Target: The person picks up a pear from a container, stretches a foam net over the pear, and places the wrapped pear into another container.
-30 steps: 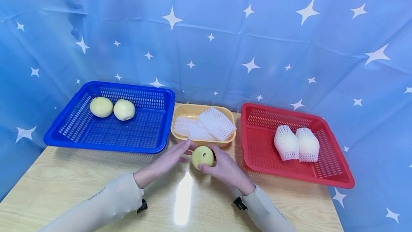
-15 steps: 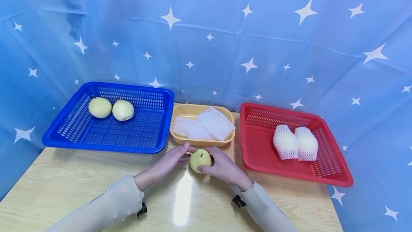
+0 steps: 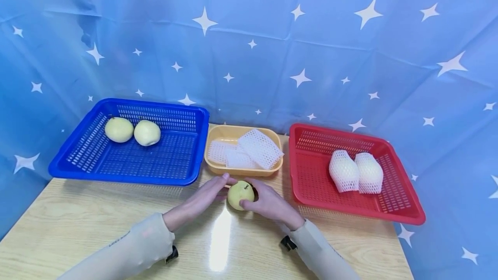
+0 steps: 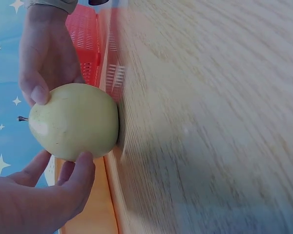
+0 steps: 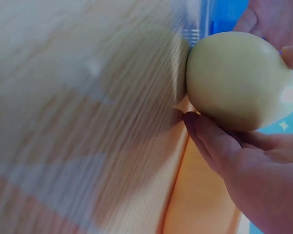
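Between the two hands, just in front of the yellow tray (image 3: 243,171), the pear (image 3: 238,194) stands stem up on the surface (image 3: 190,249), its axis near upright. The right hand (image 3: 268,200) looks closer, thumb and fingers curled round it; the left hand (image 3: 201,198) has fingers nearly straight alongside. I can't read the lettering (image 3: 118,240) on the left sleeve (image 3: 145,237).

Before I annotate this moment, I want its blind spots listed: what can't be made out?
Left hand, head view: some fingers partly hidden behind the pear.
Lettering on the left sleeve, head view: too small to read.
Pear's underside, both wrist views: hidden, facing the table.
Lower white nets, head view: partly covered by the top net.
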The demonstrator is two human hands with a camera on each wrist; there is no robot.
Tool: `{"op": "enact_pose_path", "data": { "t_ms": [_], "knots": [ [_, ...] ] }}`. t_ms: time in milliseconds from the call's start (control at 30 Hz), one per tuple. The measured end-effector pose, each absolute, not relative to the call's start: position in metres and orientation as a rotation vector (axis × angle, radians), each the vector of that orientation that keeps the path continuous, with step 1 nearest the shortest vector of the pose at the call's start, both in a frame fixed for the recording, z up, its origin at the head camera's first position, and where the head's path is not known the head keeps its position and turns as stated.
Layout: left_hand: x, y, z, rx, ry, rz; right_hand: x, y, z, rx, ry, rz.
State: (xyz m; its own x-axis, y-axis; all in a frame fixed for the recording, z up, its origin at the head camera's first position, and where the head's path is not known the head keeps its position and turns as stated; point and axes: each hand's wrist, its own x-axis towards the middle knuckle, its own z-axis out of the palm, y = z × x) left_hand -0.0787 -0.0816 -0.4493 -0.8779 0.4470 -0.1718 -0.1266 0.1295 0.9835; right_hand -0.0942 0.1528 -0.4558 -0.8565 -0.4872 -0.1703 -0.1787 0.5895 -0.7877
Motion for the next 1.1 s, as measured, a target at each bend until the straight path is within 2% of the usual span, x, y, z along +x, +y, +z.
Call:
{"op": "enact_pose_path", "data": {
  "t_ms": [233,600,833,1100],
  "knots": [
    [-0.08,-0.082,-0.446,0.323,2.296,1.725,-0.086,0.16,-0.443,-0.602,2.547,-1.133],
    [-0.09,-0.075,-0.442,0.592,2.672,1.619,-0.077,0.158,-0.411,-0.654,2.882,-1.15],
    [-0.098,-0.075,-0.447,0.722,2.815,1.469,-0.096,0.146,-0.402,-0.553,3.082,-1.232],
    [-0.106,-0.072,-0.456,0.764,2.853,1.27,-0.132,0.14,-0.415,-0.516,3.16,-1.243]
  ]
}}
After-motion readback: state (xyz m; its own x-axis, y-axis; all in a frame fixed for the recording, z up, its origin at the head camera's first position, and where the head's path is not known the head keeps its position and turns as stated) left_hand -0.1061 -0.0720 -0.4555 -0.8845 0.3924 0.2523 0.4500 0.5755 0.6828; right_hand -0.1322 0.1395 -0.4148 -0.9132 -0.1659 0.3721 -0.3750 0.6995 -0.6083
